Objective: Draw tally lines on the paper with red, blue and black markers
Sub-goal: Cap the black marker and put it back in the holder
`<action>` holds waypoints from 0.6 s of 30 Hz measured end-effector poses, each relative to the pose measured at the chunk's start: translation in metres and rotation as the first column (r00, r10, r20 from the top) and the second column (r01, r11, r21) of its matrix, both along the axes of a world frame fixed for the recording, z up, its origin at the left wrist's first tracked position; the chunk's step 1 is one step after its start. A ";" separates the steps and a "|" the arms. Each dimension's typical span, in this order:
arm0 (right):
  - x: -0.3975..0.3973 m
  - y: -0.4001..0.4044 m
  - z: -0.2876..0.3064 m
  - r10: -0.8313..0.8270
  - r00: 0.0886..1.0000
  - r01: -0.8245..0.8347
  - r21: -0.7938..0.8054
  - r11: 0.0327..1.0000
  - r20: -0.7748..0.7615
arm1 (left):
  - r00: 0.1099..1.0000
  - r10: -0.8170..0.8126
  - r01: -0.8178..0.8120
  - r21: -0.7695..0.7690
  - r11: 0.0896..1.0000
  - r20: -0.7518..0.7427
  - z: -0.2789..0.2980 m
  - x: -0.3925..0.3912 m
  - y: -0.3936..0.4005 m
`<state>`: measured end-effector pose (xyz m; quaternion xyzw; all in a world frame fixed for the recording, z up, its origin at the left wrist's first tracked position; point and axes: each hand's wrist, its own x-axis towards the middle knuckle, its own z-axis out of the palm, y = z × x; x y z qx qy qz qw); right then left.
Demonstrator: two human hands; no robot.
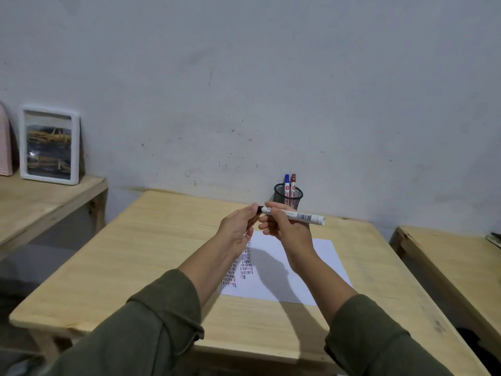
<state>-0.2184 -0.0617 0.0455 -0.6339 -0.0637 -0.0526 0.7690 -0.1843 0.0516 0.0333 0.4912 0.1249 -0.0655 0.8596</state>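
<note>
Both hands are raised above the white paper, which lies on the wooden table. My right hand grips a white-barrelled black marker held level, its black end pointing left. My left hand closes its fingers around that black end; whether it is the cap or the tip is hidden. Columns of red, blue and black tally lines fill the paper's left part. A blue marker and a red marker stand in a black mesh cup by the wall.
A framed picture leans on the wall on a lower wooden shelf at the left. Another wooden table stands at the right. The grey wall rises right behind the mesh cup.
</note>
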 end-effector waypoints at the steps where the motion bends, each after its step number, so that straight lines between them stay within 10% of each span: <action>1: 0.001 -0.003 0.002 0.049 0.999 -0.049 -0.002 0.999 -0.006 | 1.000 0.006 -0.006 -0.012 1.000 0.019 0.002 0.003 0.000; 11: 0.033 -0.055 0.032 0.505 0.861 -0.477 0.259 0.840 -0.053 | 0.992 0.008 -0.010 0.013 1.000 0.130 0.049 0.050 -0.011; 18: 0.083 -0.065 0.037 0.056 0.998 -0.052 -0.192 0.980 0.013 | 0.956 -0.184 0.114 0.289 0.950 0.227 0.069 0.091 -0.039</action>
